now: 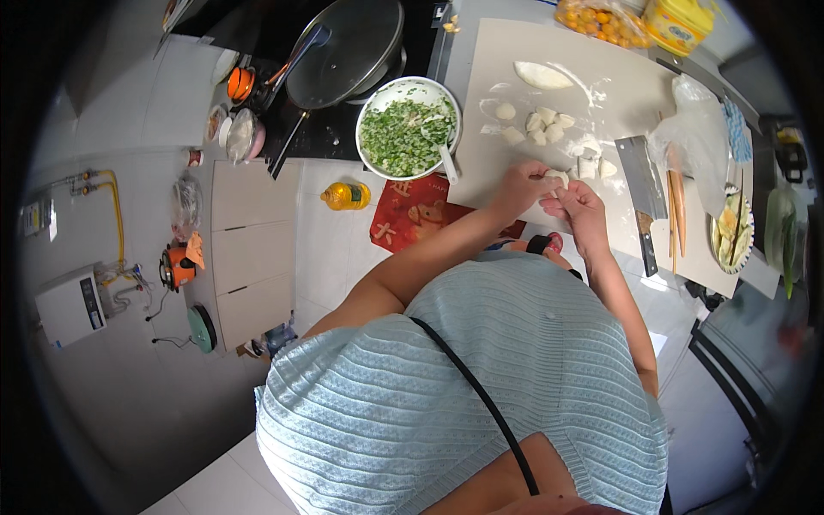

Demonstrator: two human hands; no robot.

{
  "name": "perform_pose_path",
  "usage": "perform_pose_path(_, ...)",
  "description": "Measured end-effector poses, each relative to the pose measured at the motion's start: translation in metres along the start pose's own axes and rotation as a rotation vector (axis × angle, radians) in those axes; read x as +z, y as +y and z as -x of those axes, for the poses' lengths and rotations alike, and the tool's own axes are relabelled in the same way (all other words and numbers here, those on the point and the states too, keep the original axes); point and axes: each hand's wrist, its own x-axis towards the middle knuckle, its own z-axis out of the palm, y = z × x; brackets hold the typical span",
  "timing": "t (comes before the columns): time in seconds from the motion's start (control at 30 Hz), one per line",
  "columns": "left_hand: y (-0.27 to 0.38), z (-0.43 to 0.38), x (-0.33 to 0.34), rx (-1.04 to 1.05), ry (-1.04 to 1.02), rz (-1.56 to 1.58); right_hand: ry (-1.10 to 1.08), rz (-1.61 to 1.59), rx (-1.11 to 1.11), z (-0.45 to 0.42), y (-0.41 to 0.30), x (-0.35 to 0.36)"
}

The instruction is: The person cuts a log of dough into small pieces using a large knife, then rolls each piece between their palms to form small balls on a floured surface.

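Over the near edge of a floured pale board point(489, 58), my left hand point(523, 188) and my right hand point(580, 205) meet. Between their fingertips they pinch a small piece of white dough point(557, 176). Past them lies a cluster of several small dough lumps point(548, 126), with a round dough piece point(505, 111) to its left. A few cut dough chunks point(587, 168) rest just beyond my right hand. Farther back is a long, spindle-shaped dough piece point(543, 74). Left of the board, a white bowl point(362, 154) holds chopped greens point(399, 138) and a white-handled spoon point(449, 166).
A cleaver point(642, 180), a wooden rolling pin point(676, 199), a plastic bag point(695, 129) and a plate point(716, 251) of food with chopsticks occupy the right side. A lidded wok point(347, 51) sits on the stove. Bagged orange fruit point(602, 24) lies at the back. An oil bottle point(347, 196) is lower left.
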Motion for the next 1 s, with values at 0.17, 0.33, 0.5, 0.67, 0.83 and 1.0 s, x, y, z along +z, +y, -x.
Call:
perform_pose_path(0.17, -0.015, -0.007, -0.036, 0.01, -0.088, 0.035, -0.027, 0.239, -0.056, -0.007, 0.0, 0.012)
perform_pose_path(0.33, -0.025, -0.011, -0.051, 0.07, 0.069, 0.009, 0.006, -0.108, 0.076, -0.013, -0.006, 0.034)
perform_pose_path(0.5, -0.01, 0.004, -0.036, 0.554, 0.17, -0.531, -0.222, -0.677, 0.148, -0.038, 0.009, 0.04)
perform_pose_path(0.67, 0.014, -0.02, -0.049, 0.51, 0.333, -0.569, -0.072, -0.614, 0.089, -0.04, 0.001, 0.059)
perform_pose_path(0.83, 0.02, -0.048, -0.031, 0.714, 0.167, -0.824, -0.243, -0.767, 0.137, -0.026, -0.027, 0.076)
perform_pose_path(1.0, 0.04, -0.039, -0.001, 0.838, -0.024, -0.759, -0.229, -0.885, 0.067, -0.04, -0.001, 0.067)
